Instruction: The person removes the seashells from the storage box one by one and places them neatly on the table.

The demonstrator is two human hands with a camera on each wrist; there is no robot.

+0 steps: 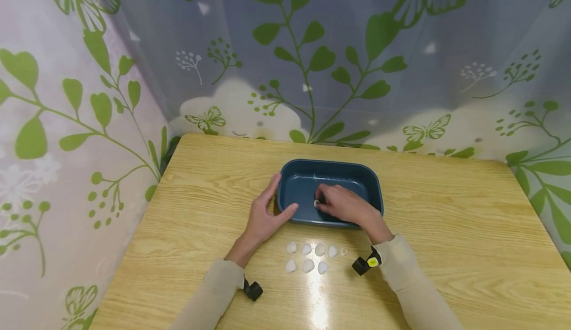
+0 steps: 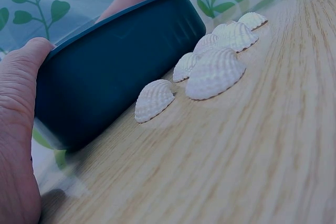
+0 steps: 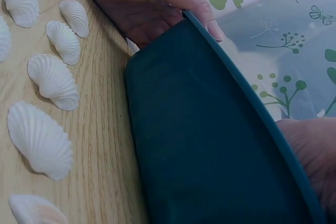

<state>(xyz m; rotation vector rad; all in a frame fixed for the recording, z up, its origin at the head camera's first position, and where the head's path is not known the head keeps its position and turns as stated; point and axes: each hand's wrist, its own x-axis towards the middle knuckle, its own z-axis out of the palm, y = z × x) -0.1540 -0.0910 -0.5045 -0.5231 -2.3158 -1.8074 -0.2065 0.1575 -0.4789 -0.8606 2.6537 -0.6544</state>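
A dark blue rectangular tub (image 1: 330,222) stands on the wooden table. My left hand (image 1: 264,217) grips its near left corner, and in the left wrist view the thumb (image 2: 34,51) lies at the rim. Inside the tub, my right hand (image 1: 343,203) pinches a small whitish seashell (image 1: 316,203) between thumb and fingertips, low over the bottom. The tub's wall hides the right fingers from both wrist cameras. Several white ribbed seashells (image 2: 215,74) lie on the table in front of the tub, in two rows. A smaller shell (image 1: 344,252) ends the upper row on the right.
The light wooden table (image 1: 446,221) reaches back to a curtain (image 1: 214,102) printed with green leaves and butterflies, which also hangs along the left side. A black wrist camera (image 1: 253,291) sits at the left cuff, another camera (image 1: 360,265) at the right cuff.
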